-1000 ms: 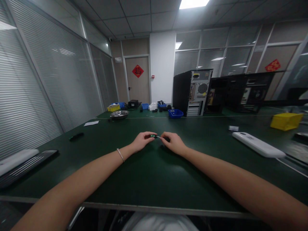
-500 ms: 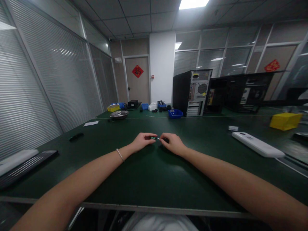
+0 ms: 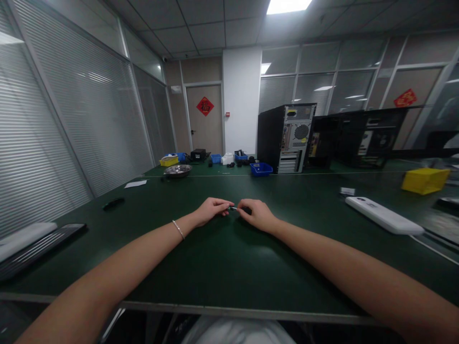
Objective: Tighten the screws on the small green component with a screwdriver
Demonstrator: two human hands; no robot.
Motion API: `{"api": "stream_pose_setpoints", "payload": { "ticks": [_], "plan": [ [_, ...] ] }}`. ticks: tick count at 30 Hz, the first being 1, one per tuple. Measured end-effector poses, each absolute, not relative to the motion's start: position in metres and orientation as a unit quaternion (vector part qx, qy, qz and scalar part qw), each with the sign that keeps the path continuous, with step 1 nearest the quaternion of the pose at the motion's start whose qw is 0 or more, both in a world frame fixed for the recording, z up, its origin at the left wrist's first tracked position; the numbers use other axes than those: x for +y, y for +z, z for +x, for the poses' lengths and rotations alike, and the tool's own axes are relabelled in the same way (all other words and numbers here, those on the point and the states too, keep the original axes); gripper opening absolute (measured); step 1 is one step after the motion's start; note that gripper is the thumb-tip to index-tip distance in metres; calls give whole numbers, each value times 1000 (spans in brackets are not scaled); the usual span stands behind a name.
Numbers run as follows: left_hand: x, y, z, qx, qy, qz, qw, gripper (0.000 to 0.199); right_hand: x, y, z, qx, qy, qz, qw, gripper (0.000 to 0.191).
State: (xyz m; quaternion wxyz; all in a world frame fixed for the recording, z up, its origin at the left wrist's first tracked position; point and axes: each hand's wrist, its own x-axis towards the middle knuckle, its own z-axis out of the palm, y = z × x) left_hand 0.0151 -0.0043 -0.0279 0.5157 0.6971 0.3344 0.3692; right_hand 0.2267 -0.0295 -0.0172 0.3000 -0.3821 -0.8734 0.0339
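My left hand (image 3: 212, 210), with a beaded bracelet on its wrist, pinches a small green piece (image 3: 230, 208) between thumb and fingers; most of it is hidden. From the right, my right hand (image 3: 257, 213) is closed with thumb and forefinger on a thin silvery piece (image 3: 234, 208). This piece bridges the small gap between both hands and meets the green one. Whether the two are joined cannot be made out. Both hands are just over the dark green tabletop (image 3: 229, 267).
A black computer tower (image 3: 274, 136) and a blue bin (image 3: 261, 169) stand ahead. On the left are a metal bowl (image 3: 178, 171), white paper (image 3: 136, 184) and a dark object (image 3: 114, 203). A white power strip (image 3: 383, 215) and yellow bin (image 3: 425, 180) are on the right.
My left thumb and fingers have closed further over the green piece, so less of it shows. The right hand stays nearly in place.
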Motion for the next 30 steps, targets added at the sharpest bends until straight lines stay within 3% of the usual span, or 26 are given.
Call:
{"api": "stream_pose_setpoints", "payload": {
  "ticks": [19,30],
  "plan": [
    [-9,-20,13,340,344,724,492,35,-22,-20,231,-868,148,-355,314,18],
    [-7,-22,15,339,368,704,504,36,-21,-22,229,-854,139,-372,336,20]
  ]
}}
